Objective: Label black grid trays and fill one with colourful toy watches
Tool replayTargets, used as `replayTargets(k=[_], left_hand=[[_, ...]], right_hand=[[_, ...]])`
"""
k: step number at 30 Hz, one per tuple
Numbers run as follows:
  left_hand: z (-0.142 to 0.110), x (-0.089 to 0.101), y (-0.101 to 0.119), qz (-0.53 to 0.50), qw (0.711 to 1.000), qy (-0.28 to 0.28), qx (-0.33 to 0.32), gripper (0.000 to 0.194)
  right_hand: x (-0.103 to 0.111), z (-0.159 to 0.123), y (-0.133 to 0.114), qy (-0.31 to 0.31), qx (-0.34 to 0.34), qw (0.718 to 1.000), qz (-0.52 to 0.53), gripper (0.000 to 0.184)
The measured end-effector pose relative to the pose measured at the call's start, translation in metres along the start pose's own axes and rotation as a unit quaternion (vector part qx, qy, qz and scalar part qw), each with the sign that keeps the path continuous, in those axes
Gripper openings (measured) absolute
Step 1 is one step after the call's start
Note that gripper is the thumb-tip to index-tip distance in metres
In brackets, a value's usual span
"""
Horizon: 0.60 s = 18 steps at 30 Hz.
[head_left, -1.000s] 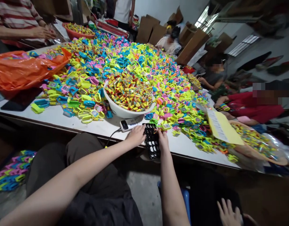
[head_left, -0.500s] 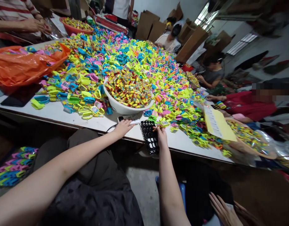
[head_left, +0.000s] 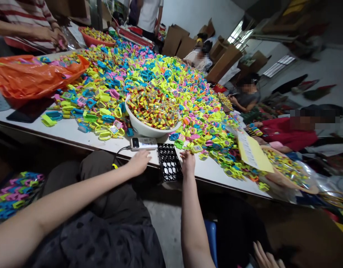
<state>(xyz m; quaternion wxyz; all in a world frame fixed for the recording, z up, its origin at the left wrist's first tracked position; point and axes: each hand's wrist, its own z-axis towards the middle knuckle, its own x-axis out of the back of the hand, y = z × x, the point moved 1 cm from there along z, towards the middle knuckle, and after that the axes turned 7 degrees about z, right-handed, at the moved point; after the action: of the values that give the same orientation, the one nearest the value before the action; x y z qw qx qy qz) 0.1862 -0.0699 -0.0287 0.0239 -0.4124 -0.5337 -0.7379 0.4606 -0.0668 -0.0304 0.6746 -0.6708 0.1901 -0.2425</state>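
A black plastic tray (head_left: pixel 169 162) with rows of cut-out slots lies at the table's front edge, its near end jutting over. My left hand (head_left: pixel 140 162) hovers at the edge, left of the tray, fingers loosely bent and apart, with nothing seen in them. Just beyond it is a white power bank (head_left: pixel 143 143) with a dark display and a black cable. On the tray's right side, my right hand (head_left: pixel 187 162) has its fingers curled together by the nearest toy watches (head_left: pixel 196 148); what they hold, if anything, is hidden. Behind the tray stands a white bowl (head_left: pixel 149 131) full of small yellow-and-red wrapped pieces.
A huge heap of colourful toy watches (head_left: pixel 149 70) covers the table. An orange bag (head_left: pixel 34 80) and a dark tablet (head_left: pixel 30 111) lie left; a yellow sheet (head_left: pixel 255 154) and tan basin (head_left: pixel 297 175) are right. Several people sit around. A neighbour's hand (head_left: pixel 264 257) shows lower right.
My left hand has come off the power bank and drawn back toward me. The right hand has shifted from the tray's edge to beside it. The view has shifted slightly.
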Motion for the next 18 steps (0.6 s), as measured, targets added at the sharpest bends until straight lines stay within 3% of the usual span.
replayTargets(k=[2, 5, 10, 14, 16, 18], left_hand=[[-0.01, -0.025, 0.014, -0.179, 0.976, -0.034, 0.118, 0.017], [-0.012, -0.062, 0.031, -0.362, 0.892, -0.075, 0.26, 0.013], [0.003, -0.091, 0.054, -0.485, 0.819, -0.078, 0.296, 0.026], [-0.001, -0.087, 0.065, -0.513, 0.808, -0.041, 0.286, 0.019], [-0.012, -0.074, 0.067, -0.49, 0.825, -0.045, 0.279, 0.016], [-0.03, -0.052, 0.069, -0.446, 0.849, -0.084, 0.271, 0.012]], right_hand=[[0.007, 0.0, -0.002, 0.007, -0.001, 0.999, -0.038, 0.03], [0.015, -0.005, -0.001, -0.016, -0.011, 0.993, -0.118, 0.026], [0.018, -0.022, 0.009, -0.064, -0.018, 0.978, -0.197, 0.031], [0.029, -0.026, 0.017, -0.051, -0.022, 0.974, -0.219, 0.034], [0.037, -0.024, 0.021, -0.04, -0.022, 0.975, -0.219, 0.033], [0.046, -0.021, 0.024, -0.026, -0.022, 0.976, -0.216, 0.031]])
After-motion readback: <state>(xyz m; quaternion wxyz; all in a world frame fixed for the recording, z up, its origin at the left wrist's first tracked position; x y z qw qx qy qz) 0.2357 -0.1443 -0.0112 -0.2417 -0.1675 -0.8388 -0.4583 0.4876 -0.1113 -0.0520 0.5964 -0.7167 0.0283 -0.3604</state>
